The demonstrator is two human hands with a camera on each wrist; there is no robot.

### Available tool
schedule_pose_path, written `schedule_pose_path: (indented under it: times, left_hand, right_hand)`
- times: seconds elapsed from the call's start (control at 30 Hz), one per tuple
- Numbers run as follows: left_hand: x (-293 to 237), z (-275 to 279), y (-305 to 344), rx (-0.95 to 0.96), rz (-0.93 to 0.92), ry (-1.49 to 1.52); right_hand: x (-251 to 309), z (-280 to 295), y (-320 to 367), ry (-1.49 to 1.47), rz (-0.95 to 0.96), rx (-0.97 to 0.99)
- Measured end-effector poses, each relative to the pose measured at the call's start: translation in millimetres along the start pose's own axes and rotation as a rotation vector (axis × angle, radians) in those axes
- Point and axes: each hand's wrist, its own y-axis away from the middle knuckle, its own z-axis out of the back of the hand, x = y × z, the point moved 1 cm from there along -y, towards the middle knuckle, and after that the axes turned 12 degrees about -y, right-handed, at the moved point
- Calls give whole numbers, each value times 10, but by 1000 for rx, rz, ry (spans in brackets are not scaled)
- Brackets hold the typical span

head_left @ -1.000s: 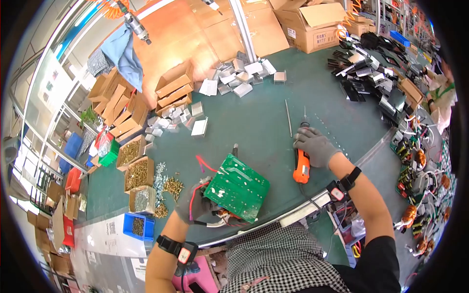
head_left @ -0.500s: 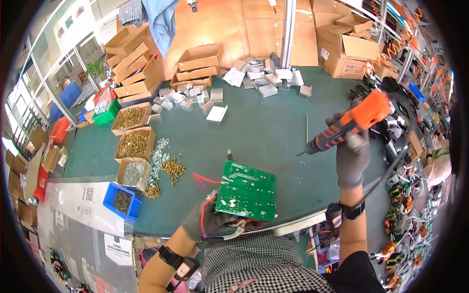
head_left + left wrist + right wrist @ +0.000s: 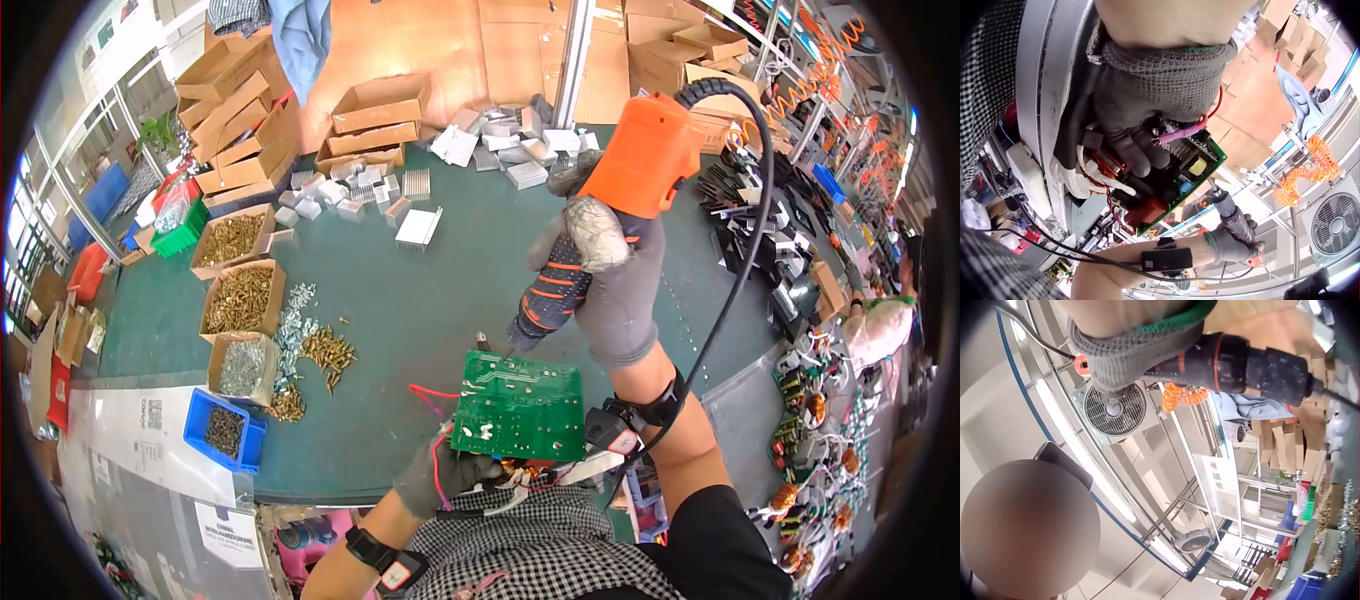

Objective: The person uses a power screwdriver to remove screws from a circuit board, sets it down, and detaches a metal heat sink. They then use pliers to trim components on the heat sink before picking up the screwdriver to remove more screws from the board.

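At the near edge of the bench [image 3: 460, 290]: a green circuit board [image 3: 520, 405], squarish, solder face up, blotched white; the clock face below centres on it in the head view.
Driver [image 3: 635, 165]: orange rear, dark ribbed body, held at 1 o'clock.
Driver's direction: long axis slants from the orange end at 1 o'clock down to the nose near 12, bit [image 3: 1335, 395] toward the board's far edge.
Red wire [image 3: 432, 389]: leaves the board at 10 o'clock.
Right hand [image 3: 620, 290]: gloved, fingers wrapped around the driver.
Left hand [image 3: 440, 475]: gloved, at 8 o'clock, fingers bent under the board, gripping it.
Hard to see: the board's crowded underside shows only from the left wrist; whether the bit touches, I cannot tell.
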Motion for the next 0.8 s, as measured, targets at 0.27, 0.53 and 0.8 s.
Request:
schedule_pose_path:
  times: [0.27,0.53,0.8]
  left_hand:
    - [-27,-97,11,-159,6,-128]
    - [-65,-200,-3,-91,-1,-4]
    - [-71,-190,6,-90,-10,-139]
  right_hand:
    - [-172,-54,-79,11,-27,34]
    - [-166,-75,-101,42,-81,38]
    - [-194,-74,-203,52,-171,221]
